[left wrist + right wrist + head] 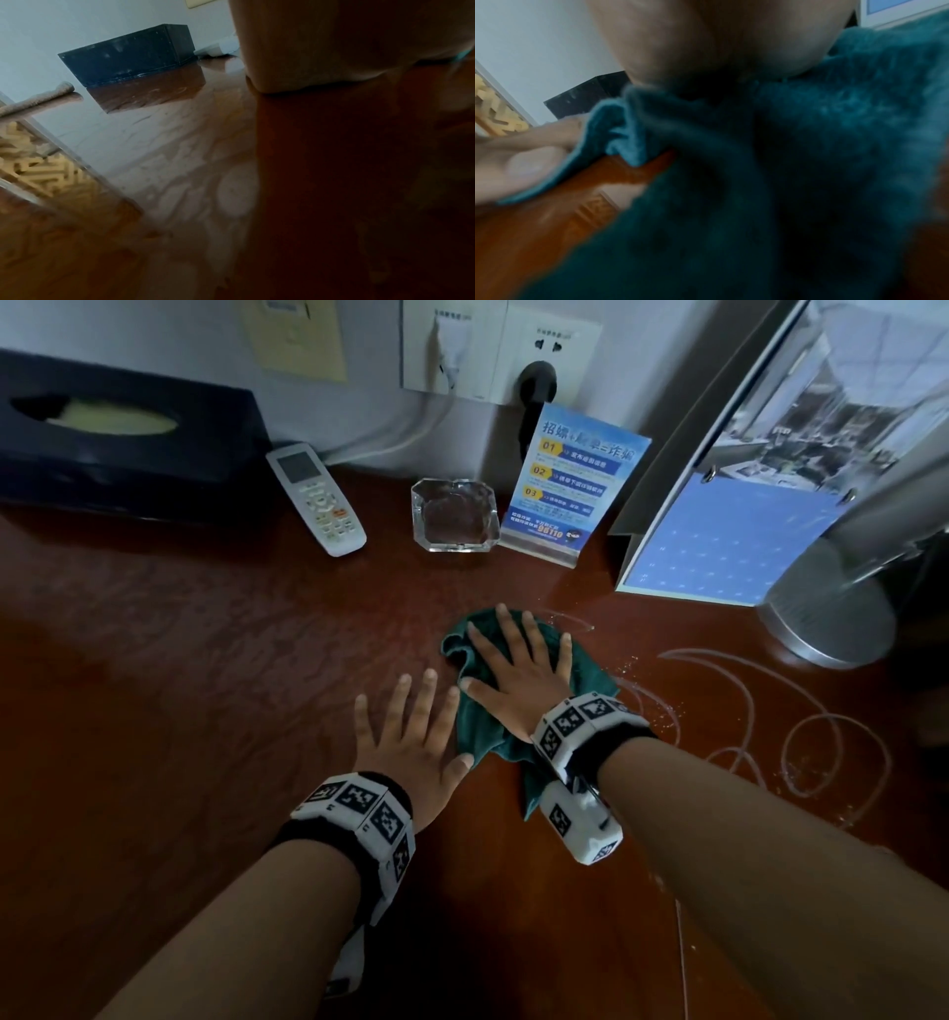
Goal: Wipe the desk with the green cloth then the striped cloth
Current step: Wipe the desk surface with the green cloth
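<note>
On the desk (pixel 205 711), the right hand (pixel 518 675) presses flat fingers on the green cloth (pixel 482 726), the left hand (pixel 411 737) rests flat beside it, and pushing firmly over the wet marks (pixel 744 711) should work best.

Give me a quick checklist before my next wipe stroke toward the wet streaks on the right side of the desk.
1. Right hand flat on the crumpled dark green cloth: ok.
2. Left hand flat on the reddish-brown wooden desk, thumb touching the cloth's edge: ok.
3. Wet streaks remain to the right: not ok.
4. Round silver lamp base sits near the streaks: not ok.
5. Square clear glass ashtray apart from the cloth: ok.
6. Striped cloth's whereabouts: cannot tell.
</note>
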`<state>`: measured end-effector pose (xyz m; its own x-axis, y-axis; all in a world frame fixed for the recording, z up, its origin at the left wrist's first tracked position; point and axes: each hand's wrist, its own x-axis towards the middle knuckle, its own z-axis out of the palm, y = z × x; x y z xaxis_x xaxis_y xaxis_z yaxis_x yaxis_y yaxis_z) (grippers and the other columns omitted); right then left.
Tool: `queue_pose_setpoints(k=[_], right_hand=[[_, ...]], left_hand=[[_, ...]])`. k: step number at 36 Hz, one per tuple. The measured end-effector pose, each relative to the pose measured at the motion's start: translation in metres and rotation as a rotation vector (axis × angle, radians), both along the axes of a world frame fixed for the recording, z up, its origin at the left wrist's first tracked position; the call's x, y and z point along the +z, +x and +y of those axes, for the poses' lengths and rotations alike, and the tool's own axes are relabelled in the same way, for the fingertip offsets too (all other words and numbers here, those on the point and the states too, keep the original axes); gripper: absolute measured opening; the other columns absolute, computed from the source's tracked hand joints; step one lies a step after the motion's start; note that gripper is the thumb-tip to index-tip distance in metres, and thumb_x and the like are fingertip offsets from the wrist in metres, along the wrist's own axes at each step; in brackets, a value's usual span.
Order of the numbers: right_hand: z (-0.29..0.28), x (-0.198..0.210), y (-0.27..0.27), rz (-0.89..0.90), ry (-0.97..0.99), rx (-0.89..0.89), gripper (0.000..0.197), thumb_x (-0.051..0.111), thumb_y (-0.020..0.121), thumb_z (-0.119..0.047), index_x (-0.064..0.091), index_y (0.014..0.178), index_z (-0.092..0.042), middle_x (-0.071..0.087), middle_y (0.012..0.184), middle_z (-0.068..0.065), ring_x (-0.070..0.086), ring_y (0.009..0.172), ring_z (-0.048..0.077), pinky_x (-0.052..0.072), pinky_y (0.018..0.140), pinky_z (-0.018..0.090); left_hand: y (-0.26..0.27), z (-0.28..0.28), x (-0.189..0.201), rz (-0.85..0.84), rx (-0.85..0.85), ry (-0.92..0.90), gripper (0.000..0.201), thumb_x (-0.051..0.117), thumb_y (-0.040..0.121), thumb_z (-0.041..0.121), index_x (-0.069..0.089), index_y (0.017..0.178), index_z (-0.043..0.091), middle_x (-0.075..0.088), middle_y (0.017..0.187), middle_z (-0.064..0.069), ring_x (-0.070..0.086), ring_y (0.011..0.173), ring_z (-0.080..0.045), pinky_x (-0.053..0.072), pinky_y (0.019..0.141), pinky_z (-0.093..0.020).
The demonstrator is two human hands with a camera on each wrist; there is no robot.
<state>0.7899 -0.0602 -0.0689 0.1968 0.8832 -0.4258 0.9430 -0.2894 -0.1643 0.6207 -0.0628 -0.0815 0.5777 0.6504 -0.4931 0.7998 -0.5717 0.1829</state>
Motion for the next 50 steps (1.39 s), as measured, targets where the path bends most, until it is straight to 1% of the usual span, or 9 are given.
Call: queue_pose_setpoints(k=[6, 11, 17, 24, 29, 34, 39, 45, 50], right_hand=[[0.026, -0.002, 0.005, -0.021, -0.002, -0.086, 0.064, 0.025, 0.093, -0.064, -0.004, 0.148, -0.047, -0.025, 0.156, -0.009, -0.024, 0.143, 0.020, -0.017, 0.109, 0.059], [0.041, -0.002, 0.006, -0.009, 0.044, -0.215, 0.067, 0.028, 0.092, -0.066, -0.002, 0.148, -0.046, -0.022, 0.158, -0.007, -0.022, 0.144, 0.021, -0.016, 0.110, 0.060], [0.047, -0.007, 0.010, -0.043, 0.085, -0.342, 0.076, 0.026, 0.087, -0.074, -0.002, 0.149, -0.042, -0.021, 0.158, -0.003, -0.021, 0.144, 0.023, -0.014, 0.111, 0.059], [0.039, -0.004, 0.028, -0.073, 0.034, -0.554, 0.087, 0.020, 0.080, -0.082, -0.008, 0.150, -0.038, -0.020, 0.159, -0.001, -0.018, 0.145, 0.025, -0.010, 0.111, 0.062], [0.020, 0.010, 0.048, -0.090, -0.032, -0.511, 0.088, 0.015, 0.082, -0.081, -0.007, 0.152, -0.031, -0.015, 0.160, 0.000, -0.008, 0.147, 0.024, 0.004, 0.114, 0.058], [0.003, 0.030, 0.064, -0.174, 0.095, -0.206, 0.071, 0.019, 0.095, -0.063, 0.002, 0.153, -0.025, -0.005, 0.161, 0.004, 0.004, 0.147, 0.025, 0.010, 0.117, 0.045], [-0.003, 0.021, 0.074, -0.175, -0.021, 0.196, 0.071, 0.027, 0.095, -0.060, -0.007, 0.151, -0.032, -0.022, 0.158, -0.005, -0.016, 0.146, 0.018, -0.006, 0.118, 0.047], [-0.003, 0.007, 0.080, -0.111, -0.026, 0.261, 0.079, 0.032, 0.090, -0.067, -0.012, 0.149, -0.038, -0.025, 0.156, -0.009, -0.021, 0.144, 0.016, -0.011, 0.117, 0.047], [-0.001, -0.003, 0.079, -0.074, 0.050, 0.191, 0.076, 0.034, 0.089, -0.067, -0.006, 0.149, -0.041, -0.019, 0.158, -0.011, -0.019, 0.145, 0.016, -0.012, 0.116, 0.049]], left_hand=[[0.000, 0.000, -0.013, -0.026, 0.000, 0.105, 0.079, -0.026, 0.062, 0.064, -0.036, 0.131, 0.026, -0.048, 0.135, 0.003, -0.028, 0.140, -0.022, -0.033, 0.090, -0.051], [-0.005, 0.000, -0.019, -0.158, 0.018, 0.155, 0.070, 0.005, 0.092, 0.061, 0.032, 0.141, 0.018, 0.041, 0.146, -0.011, 0.028, 0.133, -0.029, -0.001, 0.105, -0.054], [-0.005, 0.001, -0.022, -0.168, -0.020, 0.246, 0.069, 0.030, 0.082, 0.058, 0.035, 0.138, 0.019, 0.047, 0.142, -0.011, 0.032, 0.131, -0.029, 0.012, 0.102, -0.057], [-0.006, 0.000, -0.017, -0.131, -0.014, 0.215, 0.073, 0.025, 0.083, 0.060, 0.035, 0.142, 0.019, 0.042, 0.145, -0.011, 0.029, 0.132, -0.028, 0.013, 0.101, -0.059], [-0.002, -0.001, -0.008, 0.011, -0.024, 0.120, 0.082, -0.025, 0.061, 0.066, -0.034, 0.134, 0.028, -0.044, 0.139, 0.004, -0.027, 0.140, -0.022, -0.020, 0.105, -0.056], [-0.002, 0.001, 0.000, 0.028, -0.013, 0.067, 0.072, -0.018, 0.070, 0.064, -0.036, 0.130, 0.029, -0.041, 0.146, 0.003, -0.028, 0.140, -0.022, -0.016, 0.108, -0.057], [-0.001, 0.000, 0.005, 0.060, -0.017, 0.036, 0.067, -0.001, 0.088, 0.064, -0.036, 0.133, 0.029, -0.037, 0.149, 0.002, -0.031, 0.139, -0.021, -0.016, 0.108, -0.057], [-0.001, 0.001, 0.007, 0.052, -0.013, 0.004, 0.078, -0.023, 0.061, 0.063, -0.038, 0.129, 0.029, -0.047, 0.136, 0.006, -0.031, 0.139, -0.021, -0.018, 0.107, -0.057], [-0.001, 0.002, 0.007, 0.060, -0.008, -0.002, 0.076, -0.019, 0.067, 0.066, -0.037, 0.131, 0.030, -0.048, 0.137, 0.006, -0.031, 0.139, -0.021, -0.018, 0.107, -0.056]])
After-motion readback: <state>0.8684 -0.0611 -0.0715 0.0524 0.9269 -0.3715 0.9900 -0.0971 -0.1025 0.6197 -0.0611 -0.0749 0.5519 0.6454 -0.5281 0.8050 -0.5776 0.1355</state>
